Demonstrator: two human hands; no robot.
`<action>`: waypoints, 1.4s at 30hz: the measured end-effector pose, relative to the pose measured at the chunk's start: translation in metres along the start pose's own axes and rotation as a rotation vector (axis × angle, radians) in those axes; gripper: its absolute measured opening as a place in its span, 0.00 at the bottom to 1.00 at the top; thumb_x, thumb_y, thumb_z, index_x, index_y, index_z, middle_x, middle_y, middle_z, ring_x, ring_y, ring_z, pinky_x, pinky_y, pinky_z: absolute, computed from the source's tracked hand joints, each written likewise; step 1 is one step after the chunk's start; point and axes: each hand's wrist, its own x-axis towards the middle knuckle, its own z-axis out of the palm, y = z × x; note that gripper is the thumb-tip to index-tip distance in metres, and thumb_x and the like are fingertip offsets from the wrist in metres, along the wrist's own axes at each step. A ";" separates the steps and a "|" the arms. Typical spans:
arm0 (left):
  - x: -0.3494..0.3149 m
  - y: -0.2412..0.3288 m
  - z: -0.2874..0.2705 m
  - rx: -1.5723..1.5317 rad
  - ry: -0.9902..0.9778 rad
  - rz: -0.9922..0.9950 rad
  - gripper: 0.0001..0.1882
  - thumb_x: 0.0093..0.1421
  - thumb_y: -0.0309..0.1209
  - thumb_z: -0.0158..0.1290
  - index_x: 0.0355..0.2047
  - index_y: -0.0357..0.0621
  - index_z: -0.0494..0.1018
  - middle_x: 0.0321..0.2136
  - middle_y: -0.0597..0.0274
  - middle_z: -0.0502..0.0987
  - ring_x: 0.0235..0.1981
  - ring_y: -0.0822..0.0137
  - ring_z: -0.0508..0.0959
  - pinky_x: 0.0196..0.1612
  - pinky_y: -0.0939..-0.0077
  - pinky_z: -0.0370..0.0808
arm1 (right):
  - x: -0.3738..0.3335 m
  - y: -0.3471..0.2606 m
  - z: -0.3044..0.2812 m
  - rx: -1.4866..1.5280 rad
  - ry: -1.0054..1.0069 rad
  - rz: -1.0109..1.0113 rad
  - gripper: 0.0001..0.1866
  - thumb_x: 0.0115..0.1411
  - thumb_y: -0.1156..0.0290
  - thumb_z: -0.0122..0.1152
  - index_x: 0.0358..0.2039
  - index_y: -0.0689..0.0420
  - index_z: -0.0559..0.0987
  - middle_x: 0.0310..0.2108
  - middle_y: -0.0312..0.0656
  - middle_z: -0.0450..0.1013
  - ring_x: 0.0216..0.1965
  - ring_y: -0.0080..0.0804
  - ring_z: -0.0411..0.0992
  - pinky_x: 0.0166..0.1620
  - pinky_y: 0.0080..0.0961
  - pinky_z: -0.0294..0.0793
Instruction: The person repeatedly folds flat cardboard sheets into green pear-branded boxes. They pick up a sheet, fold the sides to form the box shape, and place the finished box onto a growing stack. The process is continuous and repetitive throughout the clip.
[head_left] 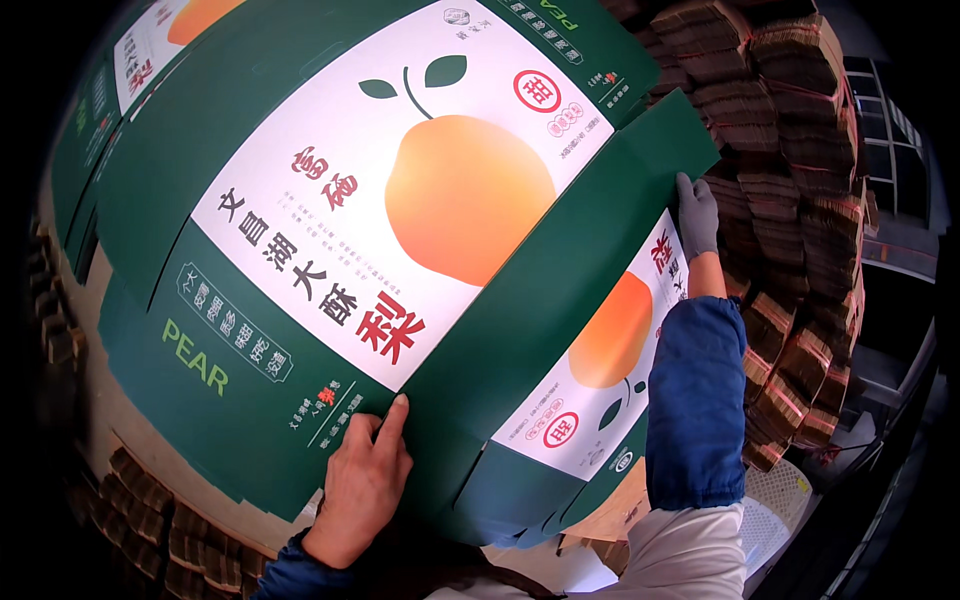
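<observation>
**Flat green box sheet held at two edges**

Stacks of bundled brown cardboard [790,200] fill the background on the right. Across the middle lies a large flat green carton sheet [330,230] printed with an orange fruit, over a second sheet [590,380] below. The bare left hand [362,482] presses its near edge; the gloved right hand [697,215] grips its far right flap. Hands are well apart.

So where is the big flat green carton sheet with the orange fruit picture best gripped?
Probably by its edges, from two opposite sides. The carton sheet is wide, flat and thin, so a one-point grip would likely let it sag. The left hand already pinches the near edge from below, thumb on top, bare. The gloved right hand holds the far right flap edge. The stacks of cardboard stand apart.
</observation>
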 end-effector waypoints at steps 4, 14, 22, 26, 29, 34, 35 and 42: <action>0.001 0.003 -0.001 -0.020 0.004 -0.010 0.27 0.52 0.18 0.54 0.55 0.38 0.68 0.30 0.54 0.68 0.27 0.57 0.73 0.28 0.65 0.73 | 0.003 0.000 0.000 -0.064 0.012 -0.007 0.26 0.62 0.49 0.50 0.34 0.66 0.73 0.32 0.58 0.74 0.36 0.52 0.73 0.42 0.38 0.68; 0.002 0.002 0.000 0.001 0.022 0.017 0.28 0.53 0.21 0.55 0.56 0.41 0.68 0.30 0.55 0.68 0.25 0.57 0.74 0.25 0.64 0.74 | 0.004 -0.007 0.000 -0.104 -0.011 0.039 0.28 0.61 0.46 0.50 0.34 0.65 0.74 0.33 0.57 0.74 0.37 0.53 0.73 0.41 0.39 0.69; 0.001 0.002 0.002 0.012 0.024 0.017 0.28 0.52 0.22 0.56 0.56 0.41 0.68 0.30 0.55 0.67 0.25 0.57 0.74 0.26 0.64 0.74 | 0.006 -0.009 0.002 -0.139 -0.015 0.016 0.29 0.59 0.45 0.51 0.34 0.65 0.74 0.33 0.58 0.75 0.37 0.53 0.73 0.42 0.39 0.70; 0.001 0.002 0.002 0.026 0.026 0.024 0.29 0.52 0.21 0.56 0.56 0.42 0.68 0.31 0.55 0.67 0.26 0.57 0.74 0.27 0.64 0.74 | 0.009 -0.006 0.007 -0.142 -0.040 0.030 0.29 0.58 0.46 0.52 0.34 0.66 0.75 0.33 0.58 0.75 0.37 0.54 0.74 0.42 0.39 0.70; 0.000 0.004 0.003 0.040 0.016 0.009 0.29 0.52 0.21 0.56 0.57 0.43 0.67 0.31 0.56 0.67 0.26 0.57 0.74 0.27 0.65 0.75 | 0.013 -0.002 0.014 -0.162 -0.062 0.033 0.29 0.57 0.47 0.53 0.33 0.67 0.76 0.33 0.59 0.75 0.38 0.54 0.74 0.44 0.40 0.70; 0.002 0.005 0.005 0.052 0.012 0.002 0.29 0.53 0.22 0.55 0.57 0.43 0.67 0.31 0.55 0.68 0.28 0.57 0.74 0.28 0.64 0.74 | 0.017 0.009 0.029 -0.122 -0.039 0.066 0.29 0.55 0.47 0.56 0.31 0.67 0.78 0.34 0.60 0.75 0.39 0.57 0.73 0.46 0.42 0.70; 0.001 0.007 0.005 0.051 0.010 0.000 0.29 0.53 0.22 0.55 0.57 0.43 0.67 0.31 0.55 0.68 0.28 0.57 0.74 0.28 0.64 0.74 | 0.018 0.011 0.031 -0.107 -0.043 0.072 0.29 0.55 0.47 0.55 0.31 0.67 0.78 0.36 0.60 0.75 0.39 0.57 0.73 0.47 0.43 0.70; 0.001 0.009 0.006 0.070 0.024 0.013 0.27 0.55 0.23 0.54 0.57 0.41 0.67 0.32 0.55 0.67 0.28 0.56 0.74 0.30 0.64 0.74 | 0.020 0.019 0.045 -0.145 0.012 0.087 0.30 0.56 0.44 0.54 0.31 0.66 0.78 0.44 0.62 0.71 0.46 0.57 0.70 0.50 0.44 0.68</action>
